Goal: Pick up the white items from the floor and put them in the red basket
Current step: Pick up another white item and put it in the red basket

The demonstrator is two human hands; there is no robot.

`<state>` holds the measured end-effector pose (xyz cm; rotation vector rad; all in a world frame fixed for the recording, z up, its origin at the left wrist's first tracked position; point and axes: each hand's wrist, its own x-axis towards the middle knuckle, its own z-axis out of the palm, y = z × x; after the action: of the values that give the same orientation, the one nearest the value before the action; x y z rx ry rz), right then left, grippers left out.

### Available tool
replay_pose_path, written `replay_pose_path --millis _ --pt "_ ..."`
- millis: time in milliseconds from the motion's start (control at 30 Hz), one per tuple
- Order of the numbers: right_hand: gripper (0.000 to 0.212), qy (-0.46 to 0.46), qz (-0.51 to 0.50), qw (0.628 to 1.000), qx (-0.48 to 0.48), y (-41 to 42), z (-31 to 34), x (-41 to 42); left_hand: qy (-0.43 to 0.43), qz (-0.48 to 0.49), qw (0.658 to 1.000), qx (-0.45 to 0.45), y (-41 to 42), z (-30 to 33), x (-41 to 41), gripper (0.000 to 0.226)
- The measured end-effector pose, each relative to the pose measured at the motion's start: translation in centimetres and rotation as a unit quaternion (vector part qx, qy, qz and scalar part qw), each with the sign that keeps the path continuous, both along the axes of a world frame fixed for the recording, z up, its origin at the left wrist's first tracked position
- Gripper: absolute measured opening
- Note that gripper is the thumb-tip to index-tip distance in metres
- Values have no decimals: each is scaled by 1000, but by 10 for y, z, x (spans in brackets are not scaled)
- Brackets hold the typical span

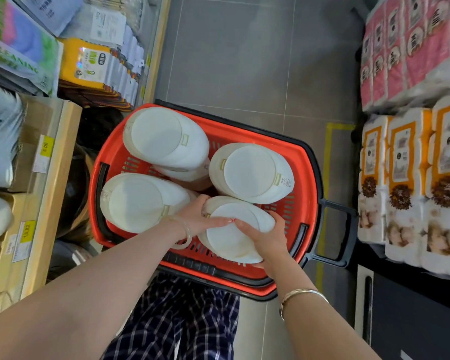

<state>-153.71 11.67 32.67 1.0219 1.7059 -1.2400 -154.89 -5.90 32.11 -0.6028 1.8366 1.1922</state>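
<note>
Four white containers (pixel 166 141) stand upright in the red basket (pixel 305 183), flat faces up. Nearest one (pixel 234 235) — at the basket's near right corner — lies long axis near-left to far-right; left hand (pixel 201 216) and right hand (pixel 266 236) both grip it.

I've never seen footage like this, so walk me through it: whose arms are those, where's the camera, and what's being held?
There is one picture, from a camera worn on a person's head, looking down at their own arms. No machine is involved. A red basket stands on a grey shop floor between stocked shelves. It holds four stacks of white items. The left hand and right hand together grip the nearest stack, at the basket's near right corner. Three other stacks sit beside it.
</note>
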Motion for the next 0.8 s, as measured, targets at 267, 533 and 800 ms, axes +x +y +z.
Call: replay_pose_path --millis 267,533,800 --pt "119 -28 -9 1000 -7 8 9 -2 12 -17 1000 -10 -4 5 4 85" --pt "114 -33 -33 998 -51 20 15 2 24 -15 1000 -11 -6 6 7 81" --pt "105 -15 -27 997 -68 22 27 3 41 -19 999 -24 -7 15 5 83"
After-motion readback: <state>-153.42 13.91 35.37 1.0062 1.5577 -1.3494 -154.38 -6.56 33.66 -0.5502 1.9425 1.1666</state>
